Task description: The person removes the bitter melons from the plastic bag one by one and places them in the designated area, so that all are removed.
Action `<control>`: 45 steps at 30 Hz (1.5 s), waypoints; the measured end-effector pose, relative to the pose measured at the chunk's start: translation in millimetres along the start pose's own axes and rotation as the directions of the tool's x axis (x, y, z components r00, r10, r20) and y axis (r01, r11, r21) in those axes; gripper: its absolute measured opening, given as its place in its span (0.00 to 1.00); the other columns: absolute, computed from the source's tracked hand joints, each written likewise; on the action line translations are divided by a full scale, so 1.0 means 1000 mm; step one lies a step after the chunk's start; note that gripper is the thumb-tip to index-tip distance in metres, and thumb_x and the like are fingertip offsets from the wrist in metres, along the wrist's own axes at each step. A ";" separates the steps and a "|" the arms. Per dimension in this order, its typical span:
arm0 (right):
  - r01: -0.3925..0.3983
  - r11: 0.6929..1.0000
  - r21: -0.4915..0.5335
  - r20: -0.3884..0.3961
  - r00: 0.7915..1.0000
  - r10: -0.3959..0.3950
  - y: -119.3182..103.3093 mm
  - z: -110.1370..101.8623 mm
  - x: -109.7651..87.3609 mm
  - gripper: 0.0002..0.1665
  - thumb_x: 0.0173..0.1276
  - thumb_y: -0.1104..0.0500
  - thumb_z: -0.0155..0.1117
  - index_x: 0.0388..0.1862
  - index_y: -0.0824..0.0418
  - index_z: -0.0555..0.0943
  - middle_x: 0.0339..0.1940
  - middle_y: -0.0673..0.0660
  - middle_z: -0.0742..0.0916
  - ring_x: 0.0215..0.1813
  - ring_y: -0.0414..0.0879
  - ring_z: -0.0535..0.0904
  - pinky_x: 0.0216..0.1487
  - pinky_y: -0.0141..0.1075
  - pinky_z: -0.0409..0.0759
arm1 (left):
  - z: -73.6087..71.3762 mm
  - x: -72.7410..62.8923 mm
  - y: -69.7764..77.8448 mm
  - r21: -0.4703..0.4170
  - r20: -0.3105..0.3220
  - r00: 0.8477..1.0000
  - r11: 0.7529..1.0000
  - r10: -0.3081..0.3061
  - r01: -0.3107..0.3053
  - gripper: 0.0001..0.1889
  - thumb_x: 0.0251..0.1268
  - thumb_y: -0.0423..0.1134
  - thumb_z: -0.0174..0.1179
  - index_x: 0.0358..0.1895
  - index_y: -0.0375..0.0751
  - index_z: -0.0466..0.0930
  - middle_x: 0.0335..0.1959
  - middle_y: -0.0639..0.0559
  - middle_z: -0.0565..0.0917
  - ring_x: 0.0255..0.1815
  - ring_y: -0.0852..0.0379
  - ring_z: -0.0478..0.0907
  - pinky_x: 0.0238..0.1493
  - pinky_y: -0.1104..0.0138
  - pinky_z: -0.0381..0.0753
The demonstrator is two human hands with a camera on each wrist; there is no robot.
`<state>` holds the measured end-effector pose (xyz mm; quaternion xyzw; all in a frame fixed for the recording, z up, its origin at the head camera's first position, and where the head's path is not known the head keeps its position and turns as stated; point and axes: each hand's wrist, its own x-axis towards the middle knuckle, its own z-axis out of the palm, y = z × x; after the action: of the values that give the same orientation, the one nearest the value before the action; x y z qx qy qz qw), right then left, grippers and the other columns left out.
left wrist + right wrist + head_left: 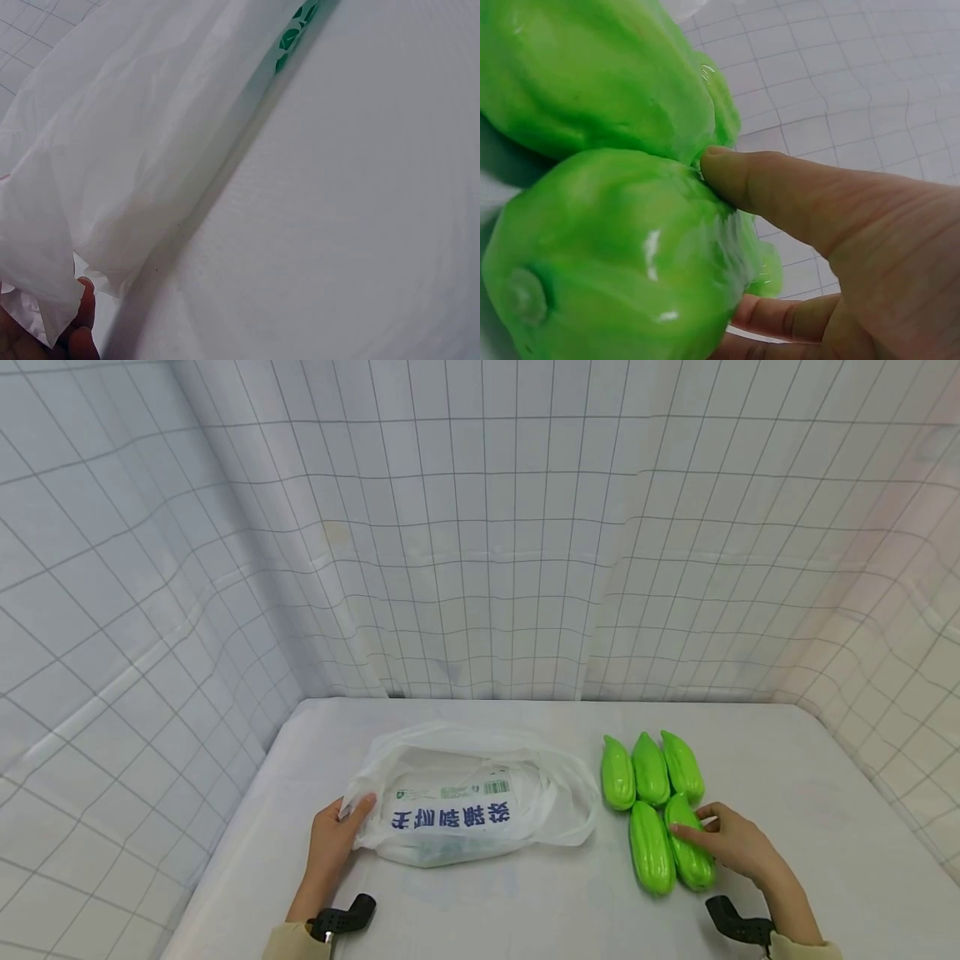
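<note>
A white plastic bag (450, 843) with blue characters and green print lies on the left half of the table, its mouth spread open. My left hand (335, 835) pinches the bag's left edge; in the left wrist view thin plastic (45, 262) hangs between thumb and fingers. Over on the right, several glossy green ridged model vegetables (651, 847) lie in two rows. My right hand (738, 843) grips the nearest right one (688, 852), thumb on its top and fingers along its far side. The right wrist view shows its stubby round end (526, 296) close up.
The three other green vegetables (651, 768) form the far row, right behind the gripped one. White grid-patterned curtains (480, 568) enclose the back and both sides of the white table (540, 918).
</note>
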<state>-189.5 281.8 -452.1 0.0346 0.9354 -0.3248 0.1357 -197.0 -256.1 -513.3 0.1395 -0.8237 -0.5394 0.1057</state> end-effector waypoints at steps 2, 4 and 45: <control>-0.004 1.000 -0.002 0.000 1.000 0.004 0.001 0.001 0.000 0.46 0.61 0.34 0.61 0.55 0.76 0.69 0.45 0.70 0.80 0.40 0.55 0.79 0.35 0.48 0.76 | 0.000 0.000 0.000 0.000 0.001 1.000 1.000 0.001 -0.001 0.28 0.62 0.56 0.61 0.47 0.29 0.79 0.33 0.44 0.83 0.28 0.56 0.73 0.29 0.68 0.71; -0.003 1.000 -0.002 0.000 1.000 0.003 0.001 0.001 0.001 0.46 0.61 0.34 0.61 0.55 0.76 0.69 0.45 0.71 0.80 0.40 0.56 0.79 0.35 0.49 0.76 | 0.000 0.000 0.000 -0.001 0.001 1.000 1.000 0.001 -0.001 0.28 0.63 0.55 0.60 0.47 0.28 0.79 0.33 0.44 0.83 0.28 0.56 0.73 0.29 0.68 0.70; -0.013 1.000 -0.010 0.038 0.999 0.013 0.010 -0.002 0.002 0.48 0.64 0.34 0.57 0.60 0.76 0.66 0.45 0.68 0.81 0.38 0.53 0.79 0.36 0.49 0.75 | 0.002 0.001 -0.005 -0.005 -0.024 1.000 1.000 -0.006 0.006 0.30 0.60 0.60 0.61 0.47 0.32 0.80 0.34 0.43 0.82 0.28 0.55 0.74 0.29 0.68 0.72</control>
<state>-190.5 290.5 -457.5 0.0338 0.9340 -0.3198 0.1555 -197.6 -256.7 -518.1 0.1483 -0.8206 -0.5399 0.1146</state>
